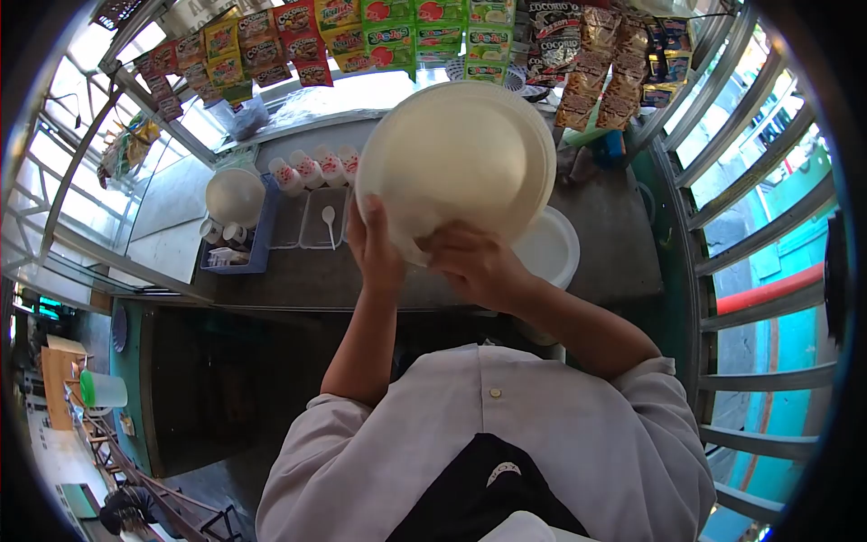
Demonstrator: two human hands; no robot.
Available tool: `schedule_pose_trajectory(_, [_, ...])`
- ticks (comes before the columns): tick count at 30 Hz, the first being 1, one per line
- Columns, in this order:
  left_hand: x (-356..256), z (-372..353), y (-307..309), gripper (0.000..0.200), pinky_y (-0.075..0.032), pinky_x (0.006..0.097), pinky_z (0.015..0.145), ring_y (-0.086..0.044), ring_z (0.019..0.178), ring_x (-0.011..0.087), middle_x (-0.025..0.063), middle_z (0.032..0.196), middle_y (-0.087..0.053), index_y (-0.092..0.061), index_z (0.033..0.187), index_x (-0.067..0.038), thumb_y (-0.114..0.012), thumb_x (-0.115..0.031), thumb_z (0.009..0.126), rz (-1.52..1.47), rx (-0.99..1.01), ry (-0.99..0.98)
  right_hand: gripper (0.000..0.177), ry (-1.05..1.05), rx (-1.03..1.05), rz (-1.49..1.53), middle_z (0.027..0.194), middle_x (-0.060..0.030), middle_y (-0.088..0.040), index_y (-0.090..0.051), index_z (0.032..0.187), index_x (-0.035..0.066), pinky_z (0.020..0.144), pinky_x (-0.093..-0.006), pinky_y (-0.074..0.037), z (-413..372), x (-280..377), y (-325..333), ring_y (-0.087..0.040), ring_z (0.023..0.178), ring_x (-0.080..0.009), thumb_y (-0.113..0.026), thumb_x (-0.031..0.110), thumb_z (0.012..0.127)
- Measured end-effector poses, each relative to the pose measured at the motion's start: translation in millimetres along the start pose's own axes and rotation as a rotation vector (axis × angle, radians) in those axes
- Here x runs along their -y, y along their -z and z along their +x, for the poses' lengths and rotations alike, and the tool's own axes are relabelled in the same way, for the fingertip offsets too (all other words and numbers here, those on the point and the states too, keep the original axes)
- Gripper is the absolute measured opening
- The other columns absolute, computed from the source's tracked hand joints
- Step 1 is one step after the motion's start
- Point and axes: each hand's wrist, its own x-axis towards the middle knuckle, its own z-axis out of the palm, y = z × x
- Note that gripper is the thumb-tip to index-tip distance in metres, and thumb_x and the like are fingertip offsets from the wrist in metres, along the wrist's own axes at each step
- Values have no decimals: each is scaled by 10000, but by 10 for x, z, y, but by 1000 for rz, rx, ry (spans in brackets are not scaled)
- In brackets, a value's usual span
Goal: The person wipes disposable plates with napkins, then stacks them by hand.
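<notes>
A large, round cream-coloured plate [452,154] is held up over the counter, tilted so that its broad face shows. My left hand [377,244] grips its lower left rim, thumb in front and the other fingers largely hidden behind. Against the lower part of the plate's face, my right hand [474,262] has its fingers bent and drawn together. Whatever those fingers hold, if anything, is hidden. Behind my right wrist, a white round dish [553,248] rests on the counter, partly covered by the raised plate and my arm.
The dark counter [614,244] carries clear plastic containers [316,226], a white spoon [330,226] and several printed cups [307,169]. A blue basket [257,244] at left holds cups and a round white lid-like piece. Snack sachets [397,36] hang above; metal bars [750,217] flank the right.
</notes>
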Motion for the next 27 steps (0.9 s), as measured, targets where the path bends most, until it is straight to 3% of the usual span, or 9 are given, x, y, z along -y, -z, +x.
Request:
schedule_pose_trajectory(4, [-64,-68,67,483,-436,286,848,-560,988,158,118,1086,-615,-516,1236,54,-476,-353,979,228,38,-147,174,-115,372,-192,940,-59,-646,-640,873,69,846,-379,-487,-276,-297,407,-601,925,-246,-585,41,710])
schedule_pose_trajectory(10, [-162,-194,-62,459,-457,297,828,-595,944,179,136,1038,-643,-526,1229,73,-457,-307,981,296,49,-240,153,-290,20,-477,919,-97,-633,-629,878,65,798,-363,-499,-89,-370,502,-598,925,-266,-571,61,737])
schedule_pose_trajectory(13, [-162,-149,-79,430,-465,314,833,-611,967,206,173,1069,-642,-537,1225,69,-478,-272,969,381,35,-366,146,-304,84,-485,864,-109,-631,-627,858,61,741,-373,-509,-229,-285,3,-618,877,-276,-569,6,736])
schedule_pose_trajectory(16, [-77,-149,27,362,-475,335,828,-637,954,268,205,1065,-641,-566,1206,44,-496,-201,949,691,136,-478,165,-415,100,57,845,-108,-652,-622,823,55,701,-370,-517,-234,-167,-145,-640,808,-270,-572,-53,709])
schedule_pose_trajectory(19, [-47,-213,41,352,-475,330,814,-638,926,255,198,1038,-645,-570,1199,46,-489,-195,957,546,73,-311,195,-638,131,686,845,-101,-669,-631,815,58,694,-349,-519,-163,-330,-51,-645,746,-266,-582,-76,682])
schedule_pose_trajectory(21, [-94,-238,53,371,-459,311,833,-602,938,201,150,1051,-635,-552,1219,50,-473,-214,972,546,92,-241,202,-557,-350,607,876,-86,-682,-646,843,68,716,-352,-517,-25,-358,181,-640,771,-255,-603,-63,696])
schedule_pose_trajectory(22, [-112,-257,45,390,-444,292,852,-566,950,147,103,1064,-625,-533,1239,54,-456,-234,987,541,114,-170,202,-556,-352,604,876,-86,-682,-646,843,68,716,-352,-517,80,-380,270,-640,771,-255,-603,-63,696])
schedule_pose_trajectory(24, [-125,-308,-12,390,-433,287,864,-553,964,141,95,1074,-615,-525,1247,51,-454,-233,989,493,119,-147,190,-93,-486,-165,962,-73,-675,-652,880,77,784,-366,-515,248,-410,393,-640,859,-256,-630,-17,716])
schedule_pose_trajectory(27, [-103,-283,-55,379,-431,282,859,-555,957,139,90,1047,-619,-536,1229,43,-463,-240,988,388,66,-93,219,106,-224,-266,1116,-64,-639,-650,952,95,906,-379,-477,111,-327,21,-598,1036,-260,-643,38,741])
